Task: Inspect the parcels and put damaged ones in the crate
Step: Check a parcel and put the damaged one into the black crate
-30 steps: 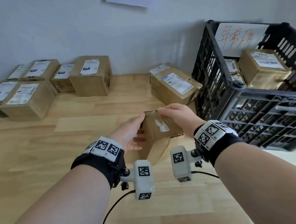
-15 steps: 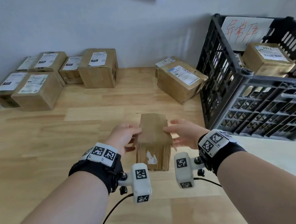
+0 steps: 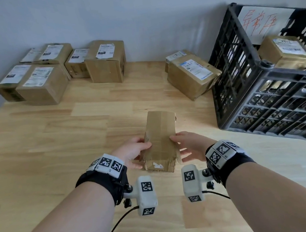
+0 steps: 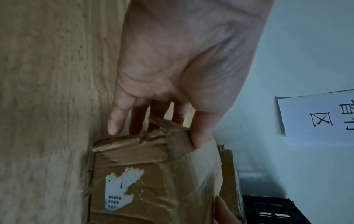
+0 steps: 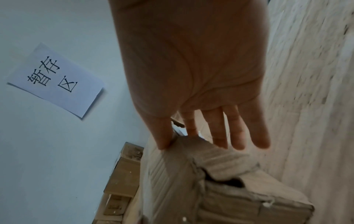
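A small worn cardboard parcel (image 3: 159, 134) sits low over the wooden table (image 3: 57, 144) in front of me, long side pointing away. Its near end is crumpled and torn, with a scrap of white label (image 4: 118, 188) left on it. My left hand (image 3: 143, 154) holds its left side, thumb on the top edge, fingers down the side. My right hand (image 3: 178, 148) holds the right side the same way, beside a loose side flap (image 5: 226, 160). I cannot tell whether the parcel touches the table. The black plastic crate (image 3: 295, 76) stands at the right, with a labelled parcel (image 3: 285, 52) inside.
Two parcels (image 3: 191, 76) lie against the crate's left wall. Several labelled parcels (image 3: 43, 84) are grouped at the table's back left by the wall. A handwritten paper sign (image 3: 263, 23) hangs inside the crate, and another sign (image 5: 55, 80) is on the wall.
Both hands have turned the parcel over and brought it down and nearer to me. The torn label went from the upper face to the near end.
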Demonstrator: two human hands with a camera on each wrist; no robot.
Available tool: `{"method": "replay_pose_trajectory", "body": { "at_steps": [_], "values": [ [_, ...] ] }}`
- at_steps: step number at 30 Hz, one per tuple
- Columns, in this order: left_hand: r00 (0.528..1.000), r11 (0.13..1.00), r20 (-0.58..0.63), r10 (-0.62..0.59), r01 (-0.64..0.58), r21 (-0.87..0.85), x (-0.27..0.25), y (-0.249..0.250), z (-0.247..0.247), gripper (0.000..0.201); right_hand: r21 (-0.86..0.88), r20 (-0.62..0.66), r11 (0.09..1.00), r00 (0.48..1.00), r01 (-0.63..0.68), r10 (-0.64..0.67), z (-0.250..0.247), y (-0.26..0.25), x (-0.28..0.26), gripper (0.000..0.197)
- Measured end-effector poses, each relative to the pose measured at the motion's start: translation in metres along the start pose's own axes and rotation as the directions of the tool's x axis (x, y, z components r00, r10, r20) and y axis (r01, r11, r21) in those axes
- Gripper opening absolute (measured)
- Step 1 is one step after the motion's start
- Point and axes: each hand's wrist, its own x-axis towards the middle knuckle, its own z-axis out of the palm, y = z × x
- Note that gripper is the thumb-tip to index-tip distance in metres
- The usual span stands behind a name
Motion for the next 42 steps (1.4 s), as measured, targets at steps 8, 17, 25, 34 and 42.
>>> {"method": "replay_pose_trajectory", "body": {
  "at_steps": [8,17,25,34,42],
  "values": [
    [0.989,0.974,0.079,0.125,-0.107,-0.199,-0.003,0.021,0.001,0.048,0.232,-0.025,0.969,0.996,0.086,-0.082,-0.014,-0.006,-0.010,0.054],
    [0.981,0.950,0.020,0.195,-0.184,-0.253,-0.014,0.041,0.007,0.053,0.448,-0.097,0.878,0.985,0.171,-0.142,-0.027,-0.010,-0.012,0.064],
    [0.975,0.913,-0.001,0.221,-0.207,-0.352,-0.019,0.034,0.007,0.028,0.520,-0.174,0.818,0.968,0.247,-0.182,-0.022,-0.005,-0.014,0.017],
    [0.969,0.979,-0.176,0.173,-0.189,-0.081,-0.005,0.014,0.003,0.014,0.375,-0.119,0.902,0.976,0.215,-0.183,-0.006,0.000,-0.009,0.026],
    [0.985,0.986,0.070,-0.155,0.150,0.074,-0.004,-0.010,0.002,0.043,0.053,0.124,0.997,0.991,-0.058,0.051,-0.005,0.020,-0.010,0.039]
  ]
}}
